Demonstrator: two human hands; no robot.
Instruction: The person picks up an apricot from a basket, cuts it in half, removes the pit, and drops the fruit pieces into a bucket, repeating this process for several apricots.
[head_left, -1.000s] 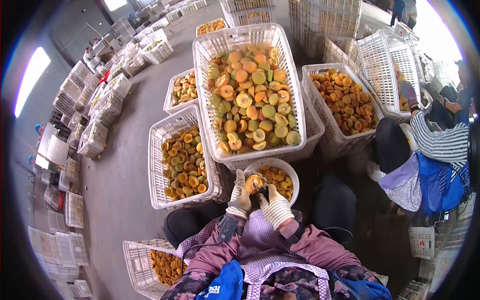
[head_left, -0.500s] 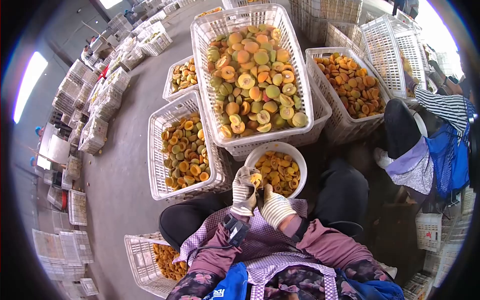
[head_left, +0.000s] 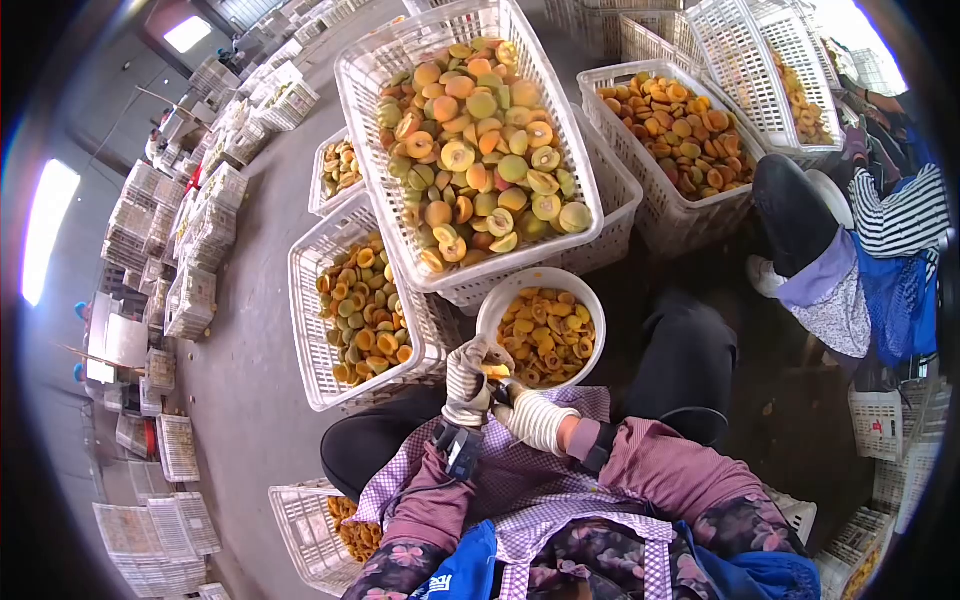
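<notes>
My left hand [head_left: 467, 382], in a striped work glove, is closed on an apricot piece [head_left: 495, 371] with its yellow flesh showing. Close beside it, my right hand [head_left: 537, 418], gloved too, is closed on a small dark tool [head_left: 502, 393]; its kind cannot be made out, as the fingers cover most of it. Both hands are above my lap, at the near rim of a round white bucket [head_left: 486, 318] holding cut apricot pieces [head_left: 545, 335]. Beyond the bucket, a large white crate [head_left: 362, 110] contains whole and halved apricots [head_left: 480, 150].
Left of the bucket stands a crate [head_left: 305, 330] of apricot halves; another crate [head_left: 660, 215] of halves is at right. A low crate [head_left: 295, 520] with darker pieces sits by my left leg. At right, a co-worker in a striped sleeve [head_left: 895, 215] sits near. Stacked crates [head_left: 205, 215] line the left.
The view has shifted slightly, so the crates appear turned and higher. My hands remain close together; the apricot piece is now seen more edge-on.
</notes>
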